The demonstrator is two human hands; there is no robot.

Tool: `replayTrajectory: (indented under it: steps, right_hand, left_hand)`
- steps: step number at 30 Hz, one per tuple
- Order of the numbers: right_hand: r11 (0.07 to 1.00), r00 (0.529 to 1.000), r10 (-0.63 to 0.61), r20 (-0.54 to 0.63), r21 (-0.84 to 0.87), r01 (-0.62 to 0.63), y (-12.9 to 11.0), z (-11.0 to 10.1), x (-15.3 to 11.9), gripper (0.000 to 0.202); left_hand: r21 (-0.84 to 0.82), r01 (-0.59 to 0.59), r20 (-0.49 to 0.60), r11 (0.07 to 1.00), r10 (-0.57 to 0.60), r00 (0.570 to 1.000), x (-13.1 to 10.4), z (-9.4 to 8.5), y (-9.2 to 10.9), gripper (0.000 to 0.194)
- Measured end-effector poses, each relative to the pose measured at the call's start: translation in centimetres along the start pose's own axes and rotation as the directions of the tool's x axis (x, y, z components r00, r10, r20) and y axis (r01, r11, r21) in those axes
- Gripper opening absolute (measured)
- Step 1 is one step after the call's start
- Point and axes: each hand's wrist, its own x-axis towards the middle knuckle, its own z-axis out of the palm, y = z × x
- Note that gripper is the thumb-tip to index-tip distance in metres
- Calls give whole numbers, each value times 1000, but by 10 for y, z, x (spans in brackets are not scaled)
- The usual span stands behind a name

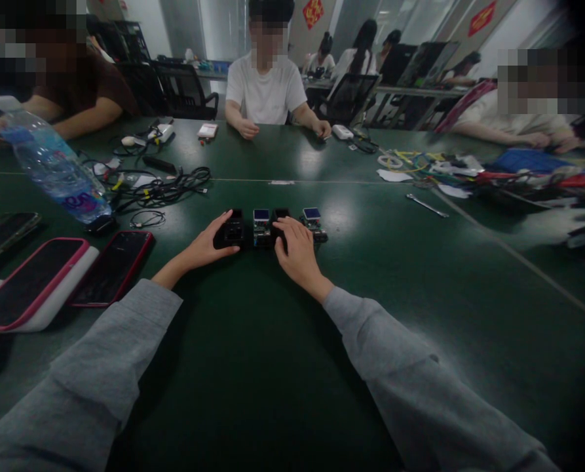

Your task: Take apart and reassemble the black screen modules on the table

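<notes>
A row of small electronic items lies in front of me. At its left end is a black case [234, 227], gripped by my left hand [206, 244] from its left side, thumb near and fingers at the far edge. Beside it sits a bare circuit board [261, 229] with a small screen, between my two hands. My right hand [298, 252] has its fingers curled over a second black case [281, 214], which is mostly hidden. Partly behind that hand is another board with a small screen [312, 214].
Phones [113, 269] and a tilted water bottle [56, 167] are at the left, with tangled black cables [174, 187] beyond. A wrench [426, 205] and a heap of coloured wires [420, 164] lie right. A person in a white shirt [267, 88] sits opposite; others sit at both sides.
</notes>
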Motion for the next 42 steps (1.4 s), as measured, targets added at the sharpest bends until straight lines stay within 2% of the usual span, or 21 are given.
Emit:
replayTrajectory:
  steps: [11,21,33,42]
  right_hand:
    - [999,997,-8,76,-52,12,0,2,-2,49]
    - [993,997,-6,83,-115,15,-4,-2,-4,47]
    - [999,999,-16,32,-40,18,-1,-1,-6,45]
    - [995,995,-91,41,-46,93,-5,-4,-4,40]
  left_hand:
    - [75,-16,-30,997,18,999,0,2,6,94]
    - [108,-9,-23,994,11,1000,0,2,6,92]
    - [134,1,-3,991,0,1000,0,3,4,102]
    - [149,-5,-19,989,8,1000,0,4,4,99]
